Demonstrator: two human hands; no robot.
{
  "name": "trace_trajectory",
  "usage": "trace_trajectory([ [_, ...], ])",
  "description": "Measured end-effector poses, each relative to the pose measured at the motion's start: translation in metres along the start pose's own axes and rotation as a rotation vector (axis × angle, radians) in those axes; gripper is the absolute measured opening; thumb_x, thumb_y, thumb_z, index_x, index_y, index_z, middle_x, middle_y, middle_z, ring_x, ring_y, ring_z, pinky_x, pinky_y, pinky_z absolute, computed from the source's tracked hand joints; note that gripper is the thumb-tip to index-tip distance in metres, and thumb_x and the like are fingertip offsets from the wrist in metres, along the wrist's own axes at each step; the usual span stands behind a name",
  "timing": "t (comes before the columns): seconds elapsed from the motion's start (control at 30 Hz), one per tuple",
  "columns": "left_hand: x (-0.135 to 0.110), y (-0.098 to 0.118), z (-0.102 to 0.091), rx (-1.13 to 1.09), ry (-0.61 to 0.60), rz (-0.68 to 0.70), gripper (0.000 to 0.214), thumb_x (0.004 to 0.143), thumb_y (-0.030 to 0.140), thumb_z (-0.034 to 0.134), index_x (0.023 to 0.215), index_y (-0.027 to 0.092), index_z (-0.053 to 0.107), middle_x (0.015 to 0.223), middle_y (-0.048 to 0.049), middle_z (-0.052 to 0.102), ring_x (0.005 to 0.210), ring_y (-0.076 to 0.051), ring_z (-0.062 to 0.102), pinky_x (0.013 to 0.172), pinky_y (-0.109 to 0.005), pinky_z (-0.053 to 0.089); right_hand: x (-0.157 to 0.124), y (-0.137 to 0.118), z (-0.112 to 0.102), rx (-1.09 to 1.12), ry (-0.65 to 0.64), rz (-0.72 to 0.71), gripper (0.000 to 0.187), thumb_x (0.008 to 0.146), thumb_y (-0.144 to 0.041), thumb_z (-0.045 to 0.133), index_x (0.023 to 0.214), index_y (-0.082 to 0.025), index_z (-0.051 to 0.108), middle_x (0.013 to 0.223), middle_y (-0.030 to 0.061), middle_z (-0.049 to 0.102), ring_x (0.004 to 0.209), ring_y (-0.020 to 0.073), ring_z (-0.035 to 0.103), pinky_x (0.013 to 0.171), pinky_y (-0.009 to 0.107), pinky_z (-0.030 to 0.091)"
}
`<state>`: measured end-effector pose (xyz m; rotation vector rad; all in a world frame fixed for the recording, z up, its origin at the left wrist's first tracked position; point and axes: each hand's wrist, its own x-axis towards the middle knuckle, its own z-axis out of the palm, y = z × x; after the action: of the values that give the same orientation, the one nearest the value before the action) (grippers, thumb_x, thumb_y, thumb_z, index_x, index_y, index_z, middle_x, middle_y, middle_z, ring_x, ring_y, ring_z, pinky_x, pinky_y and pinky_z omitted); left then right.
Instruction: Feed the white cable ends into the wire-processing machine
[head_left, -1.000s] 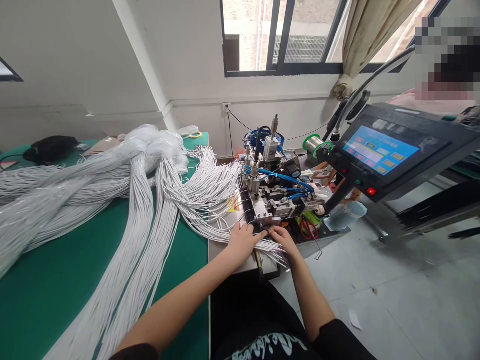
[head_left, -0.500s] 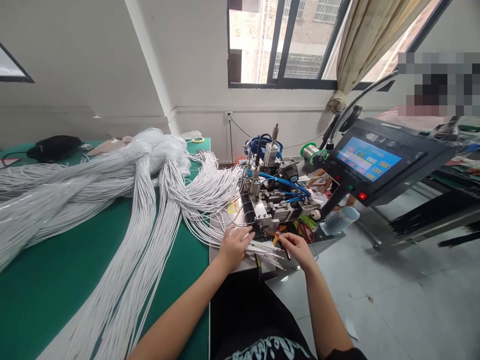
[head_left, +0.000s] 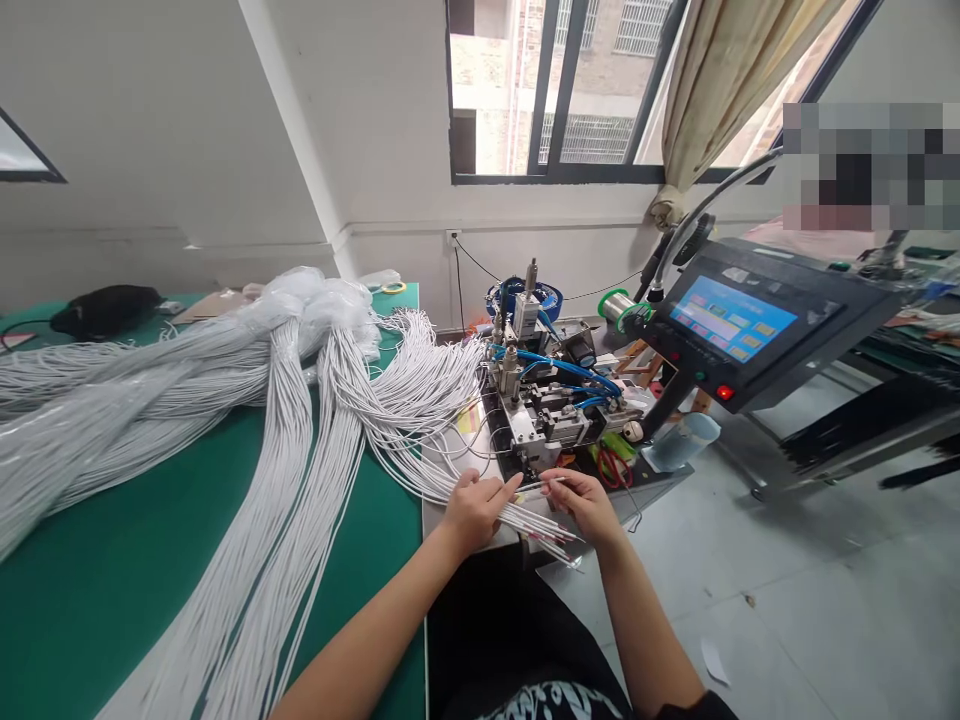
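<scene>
My left hand (head_left: 478,512) is closed over a bunch of thin white cables (head_left: 536,522) at the front edge of the machine. Their ends fan out to the right below my fingers, some with reddish tips. My right hand (head_left: 585,503) pinches the end of one white cable near the machine's front, just right of my left fingertips. Right in front of both hands stands the small bench machine (head_left: 540,420), with metal cylinders and blue air tubes. Red-handled scissors (head_left: 615,466) lie just beyond my right hand.
Large bundles of white cable (head_left: 285,440), partly wrapped in clear plastic, cover much of the green table (head_left: 67,630). A control panel (head_left: 735,315) with a lit screen leans in at the right, near a solder wire spool (head_left: 616,308). Another person is at the far right.
My right hand held an orange-and-dark hand tool; that is now out of my fingers, and they pinch a cable end instead. The cable bunch has shifted slightly right and down.
</scene>
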<state>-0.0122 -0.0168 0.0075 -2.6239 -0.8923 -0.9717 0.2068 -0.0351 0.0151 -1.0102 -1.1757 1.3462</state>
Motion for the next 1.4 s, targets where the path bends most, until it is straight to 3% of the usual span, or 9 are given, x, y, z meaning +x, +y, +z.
trace_trajectory([
  [0.13, 0.001, 0.0, 0.001, -0.014, 0.011, 0.043, 0.035, 0.092, 0.023, 0.038, 0.123, 0.018, 0.054, 0.062, 0.0004, 0.061, 0.053, -0.013, 0.05, 0.06, -0.031, 0.026, 0.005, 0.005, 0.008, -0.086, 0.239, -0.017, 0.035, 0.071, -0.045, 0.072, 0.088, -0.015, 0.073, 0.071, 0.005, 0.066, 0.049, 0.009, 0.043, 0.046, 0.024, 0.034],
  [0.23, 0.001, 0.001, 0.002, 0.003, 0.021, 0.029, 0.033, 0.093, 0.02, 0.035, 0.118, 0.017, 0.056, 0.062, 0.0003, 0.061, 0.052, -0.013, 0.049, 0.059, -0.031, 0.026, 0.008, 0.007, 0.012, -0.145, 0.323, -0.028, 0.039, 0.073, -0.049, 0.07, 0.089, -0.014, 0.072, 0.071, 0.0052, 0.065, 0.049, 0.0091, 0.041, 0.044, 0.023, 0.03],
  [0.47, 0.006, 0.004, 0.004, 0.028, -0.149, -0.12, 0.028, 0.087, 0.014, 0.037, 0.1, 0.019, 0.062, 0.083, -0.0057, 0.064, 0.077, -0.018, 0.056, 0.076, -0.034, 0.034, 0.008, 0.012, 0.007, -0.045, 0.137, 0.06, 0.042, 0.075, -0.052, 0.066, 0.091, -0.014, 0.07, 0.071, 0.0046, 0.064, 0.045, 0.0066, 0.033, 0.043, 0.022, 0.022],
  [0.6, 0.006, 0.005, 0.002, 0.031, -0.254, -0.143, 0.035, 0.079, 0.011, 0.046, 0.11, 0.02, 0.058, 0.088, -0.0051, 0.064, 0.085, -0.02, 0.055, 0.083, -0.037, 0.032, 0.009, 0.006, -0.002, -0.109, 0.038, 0.115, 0.04, 0.076, -0.05, 0.065, 0.09, -0.013, 0.07, 0.074, 0.0058, 0.067, 0.051, 0.0106, 0.045, 0.049, 0.024, 0.033],
  [0.77, 0.008, 0.006, 0.0, 0.034, -0.353, -0.143, 0.06, 0.068, 0.012, 0.055, 0.128, 0.022, 0.048, 0.094, -0.0064, 0.063, 0.091, -0.024, 0.053, 0.088, -0.041, 0.029, 0.012, -0.002, -0.006, -0.318, 0.044, 0.061, 0.034, 0.075, -0.047, 0.067, 0.086, -0.015, 0.069, 0.074, 0.0053, 0.068, 0.071, 0.0186, 0.059, 0.068, 0.03, 0.045],
  [0.9, 0.007, 0.005, 0.002, 0.038, -0.35, -0.103, 0.067, 0.071, 0.009, 0.051, 0.135, 0.023, 0.041, 0.093, -0.0065, 0.063, 0.09, -0.023, 0.052, 0.089, -0.041, 0.028, 0.014, -0.004, -0.004, -0.348, 0.051, 0.015, 0.03, 0.078, -0.045, 0.065, 0.084, -0.016, 0.069, 0.075, 0.0049, 0.068, 0.072, 0.0185, 0.06, 0.069, 0.029, 0.045],
  [1.17, 0.001, 0.002, 0.005, 0.05, -0.234, -0.033, 0.059, 0.082, 0.009, 0.04, 0.138, 0.026, 0.04, 0.085, -0.0047, 0.061, 0.085, -0.02, 0.052, 0.087, -0.039, 0.029, 0.012, 0.004, 0.004, -0.098, 0.079, 0.065, 0.037, 0.074, -0.049, 0.069, 0.09, -0.015, 0.07, 0.072, 0.0046, 0.068, 0.052, 0.0112, 0.049, 0.049, 0.025, 0.035],
  [1.3, 0.002, 0.003, 0.004, 0.054, -0.258, -0.06, 0.06, 0.082, 0.009, 0.042, 0.139, 0.029, 0.039, 0.086, -0.0043, 0.06, 0.085, -0.02, 0.052, 0.088, -0.039, 0.028, 0.011, 0.002, 0.0, -0.094, 0.004, 0.109, 0.036, 0.075, -0.047, 0.068, 0.093, -0.015, 0.07, 0.075, 0.0054, 0.069, 0.05, 0.0104, 0.048, 0.049, 0.024, 0.034],
  [1.4, 0.005, 0.005, 0.003, 0.05, -0.314, -0.085, 0.065, 0.078, 0.009, 0.048, 0.139, 0.03, 0.037, 0.091, -0.0046, 0.061, 0.089, -0.021, 0.052, 0.089, -0.04, 0.027, 0.013, 0.003, -0.006, -0.168, 0.026, 0.1, 0.035, 0.075, -0.046, 0.067, 0.091, -0.015, 0.07, 0.075, 0.0054, 0.069, 0.057, 0.0136, 0.054, 0.053, 0.025, 0.038],
])
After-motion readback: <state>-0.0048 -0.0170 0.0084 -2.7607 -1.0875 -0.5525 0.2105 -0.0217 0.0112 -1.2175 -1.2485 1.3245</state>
